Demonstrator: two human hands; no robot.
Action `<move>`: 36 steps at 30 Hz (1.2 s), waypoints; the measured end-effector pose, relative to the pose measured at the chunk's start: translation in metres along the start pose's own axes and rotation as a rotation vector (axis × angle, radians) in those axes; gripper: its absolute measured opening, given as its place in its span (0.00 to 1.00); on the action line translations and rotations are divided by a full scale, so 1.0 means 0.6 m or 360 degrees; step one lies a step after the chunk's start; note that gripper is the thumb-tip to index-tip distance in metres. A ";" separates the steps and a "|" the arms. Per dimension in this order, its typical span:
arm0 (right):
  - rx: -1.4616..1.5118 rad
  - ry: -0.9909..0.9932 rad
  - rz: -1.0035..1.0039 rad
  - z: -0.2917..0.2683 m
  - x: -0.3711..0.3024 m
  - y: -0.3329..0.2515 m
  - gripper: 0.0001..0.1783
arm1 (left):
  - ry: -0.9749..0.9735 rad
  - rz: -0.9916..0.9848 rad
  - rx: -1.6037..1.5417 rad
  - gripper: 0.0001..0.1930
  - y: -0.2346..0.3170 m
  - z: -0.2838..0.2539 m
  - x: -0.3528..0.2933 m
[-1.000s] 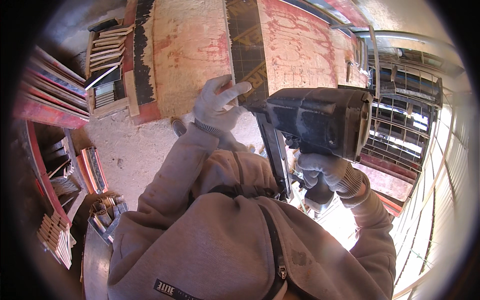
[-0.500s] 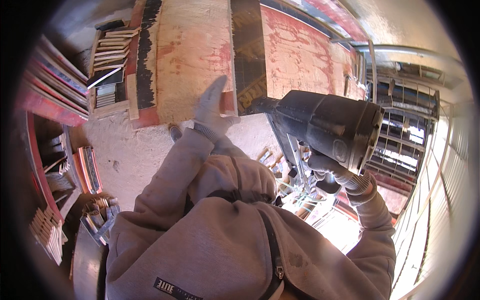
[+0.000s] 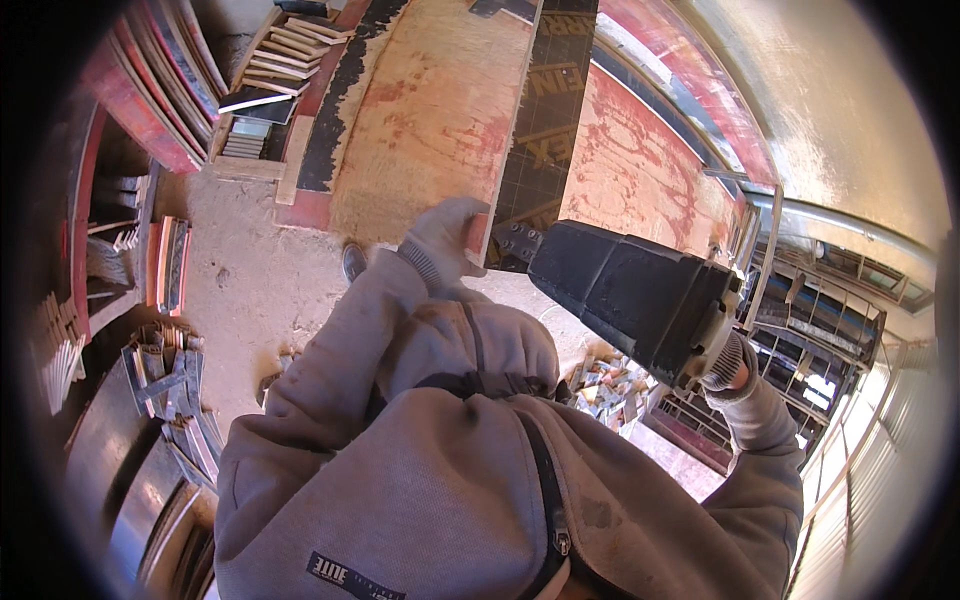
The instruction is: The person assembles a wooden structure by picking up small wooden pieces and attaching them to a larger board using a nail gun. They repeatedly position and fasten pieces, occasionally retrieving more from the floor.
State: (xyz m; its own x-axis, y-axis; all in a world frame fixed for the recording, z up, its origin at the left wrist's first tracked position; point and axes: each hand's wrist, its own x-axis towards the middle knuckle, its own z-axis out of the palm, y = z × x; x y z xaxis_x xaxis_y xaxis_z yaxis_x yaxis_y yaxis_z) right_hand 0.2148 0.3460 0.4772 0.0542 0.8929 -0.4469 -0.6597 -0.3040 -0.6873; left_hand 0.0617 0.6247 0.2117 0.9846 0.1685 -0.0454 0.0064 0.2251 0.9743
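My left hand (image 3: 445, 240), in a pale glove, is closed on the near end of a long plywood board (image 3: 540, 130) with a dark brown printed face. Its fingers reach the board's edge beside a small reddish patch. In my right hand (image 3: 718, 352), mostly hidden behind the tool, is a bulky black power tool (image 3: 630, 295). The tool's dotted grey nose (image 3: 517, 241) points left and meets the board's near end, close to my left hand. Whether the nose presses on the board, I cannot tell.
A worn tan and red panel (image 3: 420, 120) lies beyond the board, with a red-stained panel (image 3: 640, 150) to its right. Stacked sheets (image 3: 165, 80) and a crate of wood strips (image 3: 245, 165) stand at left. Offcuts lie in piles (image 3: 165, 380). A metal rack (image 3: 800, 360) stands at right.
My left hand has gone from outstretched fingers to a grip on the board's end. The tool has swung lower, its nose now by that end. The view has shifted.
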 end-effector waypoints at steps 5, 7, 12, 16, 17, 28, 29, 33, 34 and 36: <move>-0.0357 -0.0020 0.0038 0.021 0.032 -0.030 0.39 | 0.0076 0.0033 0.0331 0.28 0.021 -0.002 -0.007; -0.0394 -0.0031 0.0039 0.024 0.036 -0.033 0.38 | 0.0084 0.0138 0.0233 0.28 0.015 -0.003 -0.006; -0.0457 -0.0027 0.0056 0.017 0.030 -0.029 0.37 | 0.0144 0.0272 0.0335 0.29 0.003 -0.007 -0.006; -0.0638 -0.0061 0.0076 0.021 0.032 -0.023 0.36 | 0.0152 0.0008 0.0814 0.30 0.020 -0.012 -0.009; -0.0465 -0.0008 0.0096 0.026 0.034 -0.021 0.36 | 0.0121 0.0023 0.0682 0.30 0.027 -0.014 -0.011; -0.0099 0.0165 -0.0041 0.074 0.032 -0.047 0.29 | -0.0037 -0.0079 0.0563 0.34 0.077 -0.035 -0.026; -0.0407 0.0454 0.0080 0.069 0.034 -0.056 0.20 | -0.0067 -0.0016 0.0699 0.34 0.076 -0.043 -0.028; -0.0674 0.1112 0.0210 0.048 0.043 -0.111 0.12 | -0.0031 -0.0124 0.0688 0.34 0.086 -0.103 0.007; -0.0708 0.1067 0.0067 0.038 0.051 -0.132 0.08 | 0.0032 -0.0200 0.0568 0.34 0.094 -0.121 0.033; -0.0624 0.1127 -0.0025 0.019 0.077 -0.169 0.07 | 0.0387 -0.0095 0.0334 0.27 0.114 -0.135 0.130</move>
State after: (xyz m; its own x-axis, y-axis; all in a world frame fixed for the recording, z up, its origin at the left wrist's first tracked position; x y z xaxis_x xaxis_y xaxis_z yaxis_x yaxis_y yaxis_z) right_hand 0.2758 0.4218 0.5331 0.6099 0.5157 -0.6018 -0.3511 -0.5050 -0.7885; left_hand 0.1250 0.7309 0.2569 0.9110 0.3913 -0.1303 0.1235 0.0428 0.9914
